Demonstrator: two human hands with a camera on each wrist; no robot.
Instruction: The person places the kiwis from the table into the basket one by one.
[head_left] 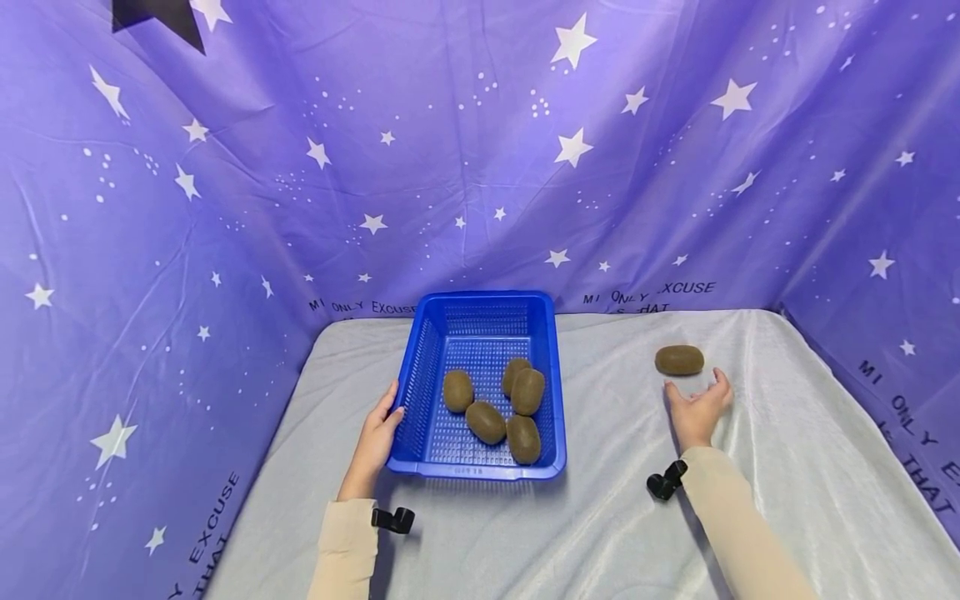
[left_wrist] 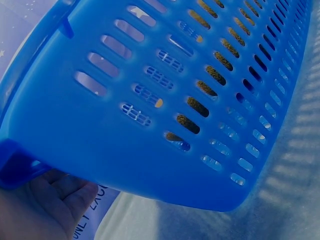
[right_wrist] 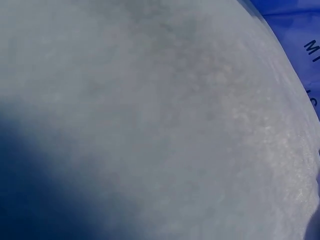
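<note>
A blue plastic basket (head_left: 558,392) with slotted walls holds several brown kiwis (head_left: 486,422), grouped toward its near and right side. My left hand (head_left: 377,433) grips its left rim, and in the left wrist view the fingers (left_wrist: 75,197) curl at the rim beside the slotted wall. One more kiwi (head_left: 679,360) lies on its side on the cloth, well to the right of the basket. Just on the near side of it is my right hand (head_left: 697,412), thumb and fingers spread apart with nothing between them. The right wrist view holds only blurred cloth and shadow.
A pale grey cloth (head_left: 600,517) covers the table. Purple star-patterned curtains (head_left: 465,167) hang behind it and along both sides, close to the table's edges. Each wrist wears a small black camera (head_left: 402,521) on a strap.
</note>
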